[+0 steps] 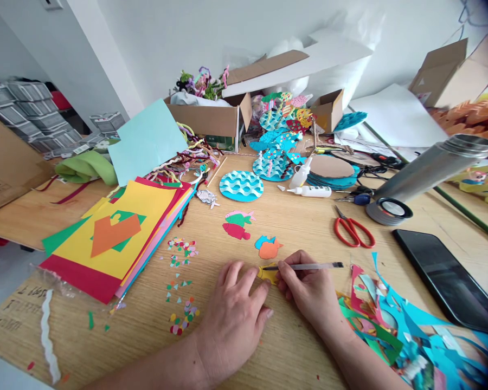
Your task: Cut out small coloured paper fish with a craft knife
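My right hand [307, 284] grips a slim pen [317, 266], its tip touching a small yellow paper cutout [267, 273] on the wooden table. Fingers spread, my left hand [236, 303] lies flat with its fingertips at the cutout's left edge. Part of the yellow piece is hidden under my fingers. Just beyond it lie an orange paper fish [269, 248] and a blue one [263, 240] partly beneath it. Farther back are a red paper fish [236, 231], a green one [239, 219] and a pink one behind them.
Colored paper sheets [146, 211] are stacked at left, near confetti dots [183, 249]. Red-handled scissors [352, 230], a black phone [443, 276] and paper scraps [415, 325] lie at right. A steel flask [431, 168] stands behind the phone. A wavy blue disc [241, 186] and glue bottles [315, 191] sit farther back.
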The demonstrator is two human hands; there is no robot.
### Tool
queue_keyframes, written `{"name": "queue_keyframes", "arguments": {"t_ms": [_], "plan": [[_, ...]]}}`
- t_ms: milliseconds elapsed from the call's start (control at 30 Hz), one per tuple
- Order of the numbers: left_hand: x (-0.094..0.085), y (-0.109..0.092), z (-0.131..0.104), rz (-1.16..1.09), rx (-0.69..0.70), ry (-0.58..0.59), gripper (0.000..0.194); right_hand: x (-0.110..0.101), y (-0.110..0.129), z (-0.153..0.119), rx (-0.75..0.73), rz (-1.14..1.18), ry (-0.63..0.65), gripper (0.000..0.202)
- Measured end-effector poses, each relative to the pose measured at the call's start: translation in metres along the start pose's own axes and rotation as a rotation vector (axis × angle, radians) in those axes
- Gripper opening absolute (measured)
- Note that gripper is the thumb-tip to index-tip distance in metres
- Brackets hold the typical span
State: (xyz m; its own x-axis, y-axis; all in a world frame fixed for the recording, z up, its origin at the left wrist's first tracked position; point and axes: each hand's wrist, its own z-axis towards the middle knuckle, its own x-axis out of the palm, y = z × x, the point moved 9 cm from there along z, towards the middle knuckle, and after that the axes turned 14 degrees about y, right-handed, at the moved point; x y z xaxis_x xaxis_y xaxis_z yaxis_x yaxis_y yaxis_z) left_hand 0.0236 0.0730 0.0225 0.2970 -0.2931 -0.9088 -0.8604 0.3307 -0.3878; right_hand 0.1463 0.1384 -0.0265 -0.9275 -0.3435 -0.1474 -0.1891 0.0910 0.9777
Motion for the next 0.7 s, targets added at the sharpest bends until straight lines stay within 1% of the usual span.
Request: {"name": "queue_keyframes", "arguments": {"t_ms": [700], "plan": [[-0.0006, -0.0011, -0.0011, 0.018, 0.005, -0.013, 0.031, -0.0013, 0.0016, -0.0011, 0.008, 0.011, -0.008, 0.024]]}}
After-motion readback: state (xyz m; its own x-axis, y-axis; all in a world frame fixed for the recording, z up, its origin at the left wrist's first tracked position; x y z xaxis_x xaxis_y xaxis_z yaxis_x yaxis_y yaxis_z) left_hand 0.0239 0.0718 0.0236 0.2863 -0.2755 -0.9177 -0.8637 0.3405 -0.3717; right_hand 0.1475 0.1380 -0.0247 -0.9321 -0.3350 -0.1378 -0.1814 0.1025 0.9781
